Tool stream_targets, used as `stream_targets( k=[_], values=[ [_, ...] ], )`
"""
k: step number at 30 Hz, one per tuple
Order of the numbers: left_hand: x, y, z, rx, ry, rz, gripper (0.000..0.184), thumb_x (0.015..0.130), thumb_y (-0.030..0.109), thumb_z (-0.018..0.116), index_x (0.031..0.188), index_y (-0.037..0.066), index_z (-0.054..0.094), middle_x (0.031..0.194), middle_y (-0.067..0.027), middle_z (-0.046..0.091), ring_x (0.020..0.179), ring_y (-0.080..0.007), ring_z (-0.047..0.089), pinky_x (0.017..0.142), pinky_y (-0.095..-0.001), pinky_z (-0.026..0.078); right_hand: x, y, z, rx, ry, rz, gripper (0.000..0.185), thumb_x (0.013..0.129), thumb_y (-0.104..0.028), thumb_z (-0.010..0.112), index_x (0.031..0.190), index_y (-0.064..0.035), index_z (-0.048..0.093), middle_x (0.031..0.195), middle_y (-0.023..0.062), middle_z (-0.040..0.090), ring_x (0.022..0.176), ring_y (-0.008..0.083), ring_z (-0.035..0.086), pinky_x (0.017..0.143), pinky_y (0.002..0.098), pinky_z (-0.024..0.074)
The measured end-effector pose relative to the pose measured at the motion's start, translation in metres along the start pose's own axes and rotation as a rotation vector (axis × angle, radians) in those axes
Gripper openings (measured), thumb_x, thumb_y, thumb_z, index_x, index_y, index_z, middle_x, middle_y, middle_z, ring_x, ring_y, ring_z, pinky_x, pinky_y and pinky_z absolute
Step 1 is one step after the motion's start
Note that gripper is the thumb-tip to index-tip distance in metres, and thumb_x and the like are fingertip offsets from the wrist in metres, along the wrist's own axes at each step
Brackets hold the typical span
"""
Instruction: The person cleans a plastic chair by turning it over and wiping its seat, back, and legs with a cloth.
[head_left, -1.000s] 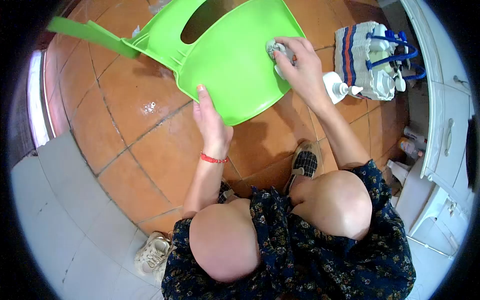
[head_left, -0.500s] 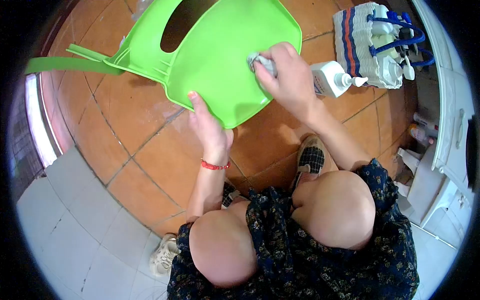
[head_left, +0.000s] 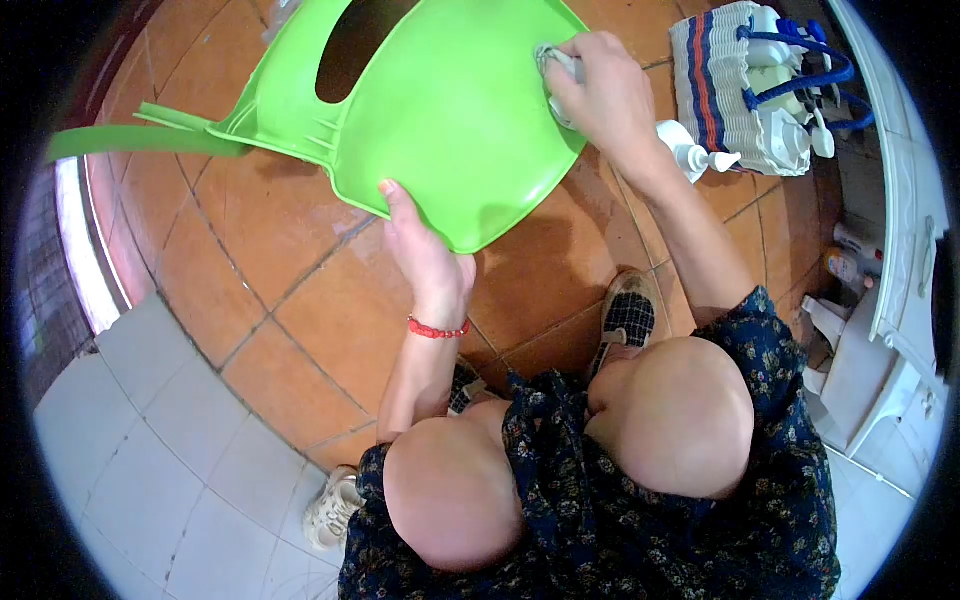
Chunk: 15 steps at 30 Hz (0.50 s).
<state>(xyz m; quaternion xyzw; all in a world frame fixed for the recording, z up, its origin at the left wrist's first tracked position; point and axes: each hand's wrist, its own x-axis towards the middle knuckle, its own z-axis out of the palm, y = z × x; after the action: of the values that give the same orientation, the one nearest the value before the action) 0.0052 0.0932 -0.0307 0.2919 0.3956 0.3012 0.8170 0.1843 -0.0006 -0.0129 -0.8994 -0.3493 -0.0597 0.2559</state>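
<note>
A large green plastic piece [head_left: 450, 120] with a curved opening fills the upper middle, held above the tiled floor. My left hand [head_left: 425, 250], with a red bracelet at the wrist, grips its lower edge, thumb on top and the other fingers hidden beneath. My right hand [head_left: 608, 95] is closed on a crumpled greyish cloth [head_left: 562, 80], pressed against the right part of the green surface. Just right of that hand a white pump bottle [head_left: 685, 150] is partly hidden behind the wrist.
A woven bag [head_left: 712, 90] with blue handles holds several bottles at the upper right. White cabinets [head_left: 910, 200] line the right side. A beige shoe [head_left: 333, 508] stands at the lower left on grey tiles, near my knees.
Over the last second the cloth in my right hand has moved left and down across the green surface, then back up and right. My left hand has kept its hold.
</note>
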Motion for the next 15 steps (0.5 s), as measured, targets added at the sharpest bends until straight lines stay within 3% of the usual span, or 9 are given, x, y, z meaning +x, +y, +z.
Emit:
stream_targets(
  k=[4, 7, 10, 15],
  values=[
    [0.0, 0.001, -0.004, 0.018, -0.002, -0.014, 0.052, 0.102, 0.04, 0.033, 0.137, 0.001, 0.036, 0.135, -0.0114, 0.046, 0.122, -0.025, 0.048, 0.104, -0.0411, 0.039, -0.008, -0.016, -0.006, 0.02, -0.074, -0.021, 0.025, 0.083, -0.027, 0.06, 0.089, -0.0032, 0.059, 0.086, 0.0171, 0.059, 0.077, 0.0337, 0.061, 0.065, 0.0444, 0.0508],
    [0.001, -0.001, -0.006, 0.002, -0.004, -0.005, 0.053, 0.101, 0.04, 0.034, 0.137, 0.001, 0.036, 0.135, -0.0114, 0.046, 0.122, -0.0252, 0.047, 0.104, -0.0412, 0.039, -0.033, -0.046, -0.004, 0.127, -0.027, -0.194, 0.026, 0.082, -0.029, 0.06, 0.09, -0.0037, 0.057, 0.086, 0.0163, 0.058, 0.078, 0.0338, 0.061, 0.066, 0.0441, 0.051],
    [-0.002, 0.002, 0.0, -0.001, -0.002, -0.027, 0.053, 0.101, 0.04, 0.034, 0.137, 0.001, 0.035, 0.135, -0.0112, 0.045, 0.123, -0.0251, 0.047, 0.104, -0.0412, 0.039, -0.033, -0.056, -0.006, 0.175, -0.117, -0.095, 0.028, 0.082, -0.03, 0.06, 0.094, -0.0048, 0.057, 0.09, 0.0151, 0.059, 0.082, 0.034, 0.061, 0.068, 0.0437, 0.0511],
    [-0.002, 0.003, 0.002, -0.004, 0.023, -0.001, 0.052, 0.101, 0.04, 0.035, 0.135, 0.0, 0.037, 0.133, -0.0113, 0.048, 0.12, -0.0241, 0.049, 0.102, -0.0397, 0.041, -0.01, -0.03, -0.008, 0.093, -0.067, 0.051, 0.026, 0.083, -0.028, 0.057, 0.1, -0.0089, 0.06, 0.095, 0.0136, 0.061, 0.086, 0.0334, 0.062, 0.069, 0.0446, 0.0508]
  ],
)
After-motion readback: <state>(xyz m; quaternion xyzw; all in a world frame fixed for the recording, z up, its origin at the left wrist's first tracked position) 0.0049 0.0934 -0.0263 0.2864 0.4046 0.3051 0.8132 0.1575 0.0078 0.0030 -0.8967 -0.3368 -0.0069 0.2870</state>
